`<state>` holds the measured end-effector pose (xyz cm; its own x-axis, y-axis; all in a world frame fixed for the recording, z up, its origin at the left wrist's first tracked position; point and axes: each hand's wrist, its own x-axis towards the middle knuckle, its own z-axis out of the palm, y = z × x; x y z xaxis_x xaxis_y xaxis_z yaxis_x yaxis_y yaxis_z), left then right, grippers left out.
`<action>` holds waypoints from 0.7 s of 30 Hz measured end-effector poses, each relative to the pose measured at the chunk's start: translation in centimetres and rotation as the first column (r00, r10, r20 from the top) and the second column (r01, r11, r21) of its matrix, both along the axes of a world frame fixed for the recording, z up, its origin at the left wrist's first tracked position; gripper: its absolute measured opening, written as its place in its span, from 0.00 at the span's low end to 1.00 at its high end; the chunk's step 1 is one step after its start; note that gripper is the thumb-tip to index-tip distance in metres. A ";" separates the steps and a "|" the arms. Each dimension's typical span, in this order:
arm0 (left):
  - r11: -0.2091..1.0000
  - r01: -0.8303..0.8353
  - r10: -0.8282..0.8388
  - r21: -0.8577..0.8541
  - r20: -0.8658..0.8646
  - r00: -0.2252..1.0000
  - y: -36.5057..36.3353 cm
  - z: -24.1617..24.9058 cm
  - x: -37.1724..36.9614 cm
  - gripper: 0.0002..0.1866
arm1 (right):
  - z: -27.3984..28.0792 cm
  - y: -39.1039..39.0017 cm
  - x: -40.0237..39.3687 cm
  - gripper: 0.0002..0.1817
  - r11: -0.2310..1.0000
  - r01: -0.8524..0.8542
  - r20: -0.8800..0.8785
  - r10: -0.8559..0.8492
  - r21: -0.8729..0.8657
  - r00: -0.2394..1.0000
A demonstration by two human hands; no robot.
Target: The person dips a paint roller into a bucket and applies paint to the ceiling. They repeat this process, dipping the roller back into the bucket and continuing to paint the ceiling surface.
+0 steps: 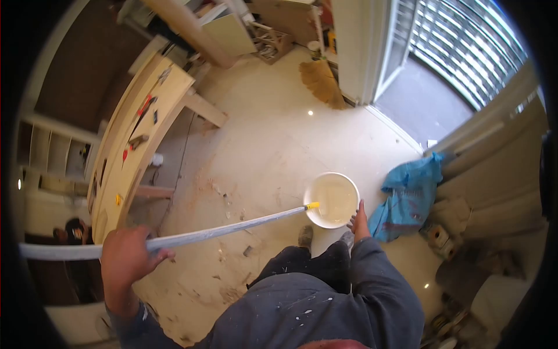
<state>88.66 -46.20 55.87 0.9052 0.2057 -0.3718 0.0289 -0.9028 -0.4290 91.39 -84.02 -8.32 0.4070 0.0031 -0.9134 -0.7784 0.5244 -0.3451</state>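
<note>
My left hand (129, 256) is closed around a long pale pole (232, 225), which runs across the view from the left edge. The pole's yellow end (313, 206) is at the left rim of a white bucket (310, 216). Pale, watery liquid (336, 199) shows inside the bucket, which is in front of my feet. My right hand (360, 222) is at the bucket's lower right rim, its fingers curled against the edge and partly hidden.
On the left is a wooden workbench (168, 96) with several tools on it. A blue plastic bag (410, 195) lies to the bucket's right. Dirt and scraps mark the floor (250, 151). An open glass door (398, 49) is at upper right. A person (75, 232) is at far left.
</note>
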 end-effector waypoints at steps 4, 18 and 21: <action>0.993 -0.031 0.041 -0.111 0.087 0.995 0.7 -0.2 -2.9 0.28 | 1.5 -3.0 -2.3 0.67 0.973 -0.231 -0.003 0.231 -0.021 0.973; 0.978 -0.030 0.041 -0.205 0.051 0.998 -4.9 -3.4 -15.7 0.13 | 19.5 17.5 -3.4 0.34 0.041 -0.976 0.343 0.939 -0.212 -0.035; 0.994 -0.012 0.017 -0.112 0.045 0.999 -5.6 -6.0 -18.6 0.14 | 21.4 19.4 -6.1 0.09 -0.212 -0.487 0.229 0.682 -0.847 -0.695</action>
<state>70.03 -51.79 49.86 0.9191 0.1786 -0.3512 0.0600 -0.9444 -0.3233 85.30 -64.65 13.12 0.1990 0.9163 -0.3476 0.4679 -0.4005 -0.7878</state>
